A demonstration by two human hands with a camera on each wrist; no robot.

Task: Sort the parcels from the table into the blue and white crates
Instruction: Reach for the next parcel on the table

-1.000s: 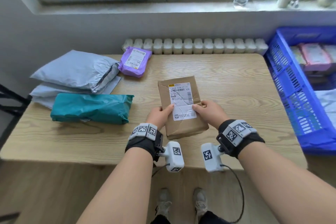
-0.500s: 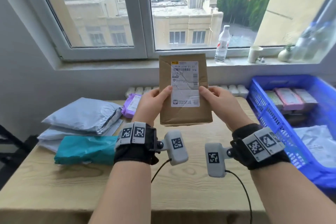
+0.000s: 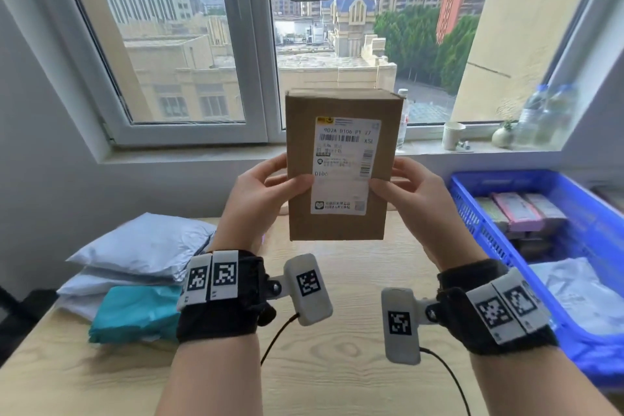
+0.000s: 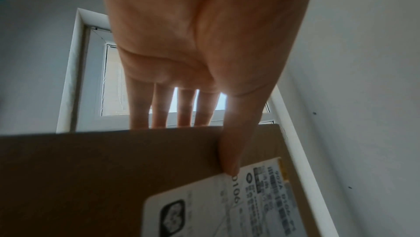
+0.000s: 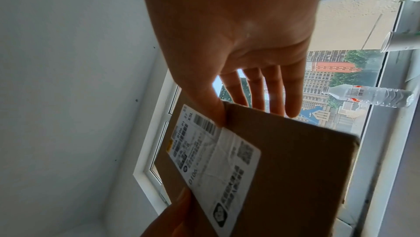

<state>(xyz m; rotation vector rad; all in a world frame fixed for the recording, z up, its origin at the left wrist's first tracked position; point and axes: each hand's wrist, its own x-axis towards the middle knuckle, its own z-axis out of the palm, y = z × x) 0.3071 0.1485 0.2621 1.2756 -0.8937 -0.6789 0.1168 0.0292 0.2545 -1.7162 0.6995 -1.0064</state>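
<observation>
Held parcel: a brown cardboard box (image 3: 341, 165) is held upright in the air above the bench (image 3: 354, 280), in front of the window, clear of both bench and crate.
Label: a white shipping label (image 3: 344, 165) faces the person; the code "D106" is printed on it, and the small print is too fine to read.
Left hand: the left hand (image 3: 263, 199) grips the box's left edge, thumb pressed on the front at the label's edge.
Left fingers: in the left wrist view the fingers (image 4: 159, 108) run straight down behind the cardboard, so thumb and fingers are clamped on the box from front and back.
Right hand: the right hand (image 3: 412, 203) grips the box's right edge the same way, thumb on the front at the label's right margin.
Right fingers: in the right wrist view the fingers (image 5: 256, 90) reach behind the box's back face, clamped on it against the thumb.
Blue crate: a blue crate (image 3: 472, 199) stands at the right of the bench, holding pink packets (image 3: 516, 213) and a white parcel (image 3: 574, 294).
Bench, left side: a stack of grey mailer bags (image 3: 141, 246) lies at the left end, with a teal parcel (image 3: 135, 314) just in front of them.
Windowsill: a paper cup (image 3: 453, 135) and clear bottles (image 3: 547, 115) stand on the sill (image 3: 236, 154) behind the box.
</observation>
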